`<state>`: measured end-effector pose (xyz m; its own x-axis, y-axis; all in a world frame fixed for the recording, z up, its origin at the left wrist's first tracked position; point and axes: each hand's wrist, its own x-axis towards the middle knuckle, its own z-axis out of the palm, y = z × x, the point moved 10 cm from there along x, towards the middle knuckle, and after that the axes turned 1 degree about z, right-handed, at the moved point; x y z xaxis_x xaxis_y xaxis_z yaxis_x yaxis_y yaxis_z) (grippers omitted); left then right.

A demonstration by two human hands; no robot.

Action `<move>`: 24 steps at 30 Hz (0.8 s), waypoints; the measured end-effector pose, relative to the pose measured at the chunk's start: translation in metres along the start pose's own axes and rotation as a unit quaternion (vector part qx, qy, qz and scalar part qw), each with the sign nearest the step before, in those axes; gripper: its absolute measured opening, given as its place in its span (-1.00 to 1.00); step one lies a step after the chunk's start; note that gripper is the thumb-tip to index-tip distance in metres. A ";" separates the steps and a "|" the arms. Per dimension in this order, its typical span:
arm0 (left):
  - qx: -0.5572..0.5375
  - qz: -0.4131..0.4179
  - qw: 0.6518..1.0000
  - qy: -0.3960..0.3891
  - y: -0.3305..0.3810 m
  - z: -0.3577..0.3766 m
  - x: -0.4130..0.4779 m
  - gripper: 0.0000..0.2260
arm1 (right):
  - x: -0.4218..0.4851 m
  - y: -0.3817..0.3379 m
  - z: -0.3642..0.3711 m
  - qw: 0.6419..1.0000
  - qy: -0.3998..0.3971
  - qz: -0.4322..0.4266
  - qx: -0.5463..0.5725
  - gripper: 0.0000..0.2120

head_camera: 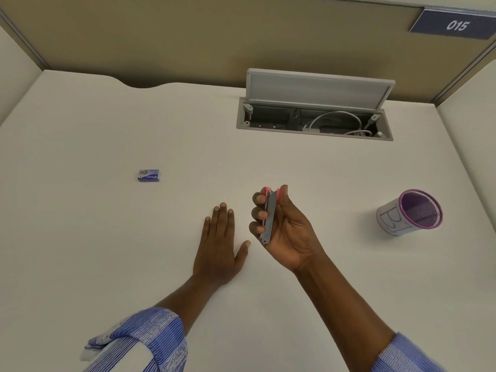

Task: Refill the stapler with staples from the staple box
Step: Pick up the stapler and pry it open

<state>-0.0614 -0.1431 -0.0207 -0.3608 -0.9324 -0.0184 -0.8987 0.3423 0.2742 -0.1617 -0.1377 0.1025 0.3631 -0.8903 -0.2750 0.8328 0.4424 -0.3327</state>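
My right hand (288, 232) is raised above the white desk and grips a small stapler (270, 213) with a grey metal underside and pink ends; the fingers wrap over its left side and the thumb presses its far end. Flat on the desk just to its left lies my left hand (218, 245), palm down, fingers spread, holding nothing. A small blue staple box (149, 175) sits closed on the desk further off to the left, well apart from both hands.
A purple mesh pen cup (410, 212) with a paper label stands at the right. An open cable hatch (314, 120) with its lid raised sits at the back of the desk (80, 237). Partition walls enclose the back and sides.
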 end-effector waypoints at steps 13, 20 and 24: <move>0.006 -0.003 1.000 -0.004 0.000 0.001 0.001 -0.28 | 0.000 0.001 0.003 1.000 -0.021 0.001 0.006 -0.69; -0.001 0.003 1.000 -0.004 0.001 -0.002 0.000 -0.28 | -0.006 0.004 0.002 0.999 -0.020 0.022 -0.013 -0.45; -0.006 0.002 1.000 -0.003 0.002 -0.005 0.000 -0.29 | -0.010 0.000 0.000 0.998 0.001 0.022 -0.057 -0.37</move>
<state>-0.0621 -0.1425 -0.0157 -0.3665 -0.9301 -0.0232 -0.8937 0.3450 0.2867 -0.1650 -0.1288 0.1053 0.3976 -0.8693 -0.2938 0.7631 0.4910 -0.4201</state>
